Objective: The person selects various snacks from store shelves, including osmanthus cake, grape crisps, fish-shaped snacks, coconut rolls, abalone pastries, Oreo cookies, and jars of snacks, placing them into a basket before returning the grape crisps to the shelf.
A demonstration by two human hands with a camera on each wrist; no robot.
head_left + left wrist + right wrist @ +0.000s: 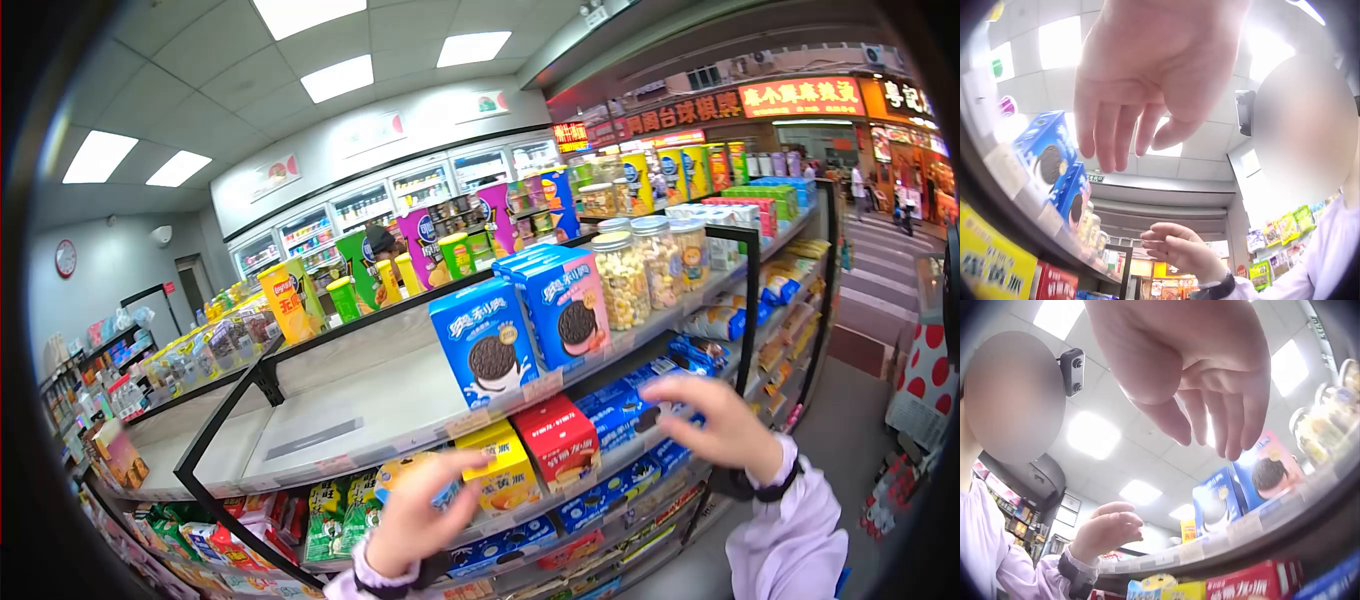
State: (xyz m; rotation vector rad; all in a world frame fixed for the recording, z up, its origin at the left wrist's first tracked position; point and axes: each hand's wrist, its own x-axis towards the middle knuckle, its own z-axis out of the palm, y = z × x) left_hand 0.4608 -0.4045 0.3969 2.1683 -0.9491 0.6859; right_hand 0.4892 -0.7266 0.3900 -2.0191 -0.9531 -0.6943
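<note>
Both hands hover bare in front of a store shelf. My left hand (425,505), fingers loosely extended, overlaps the yellow box (497,468) on the lower shelf in the head view. Farther right, my right hand (715,425) is held out with relaxed fingers before the blue packs (610,412). Between them on the upper shelf stand a blue cookie box (487,345) and a blue-and-pink cookie box (570,310), each printed with a dark cookie. A red box (556,442) sits beside the yellow one below. In the wrist views nothing lies between the fingers of either hand.
Jars with metal lids (622,280) stand right of the cookie boxes. Black metal posts (748,310) frame the shelf unit. Chip canisters and bags (362,270) line the shelf behind. On the far right, a doorway opens onto a street with a striped crossing (880,270).
</note>
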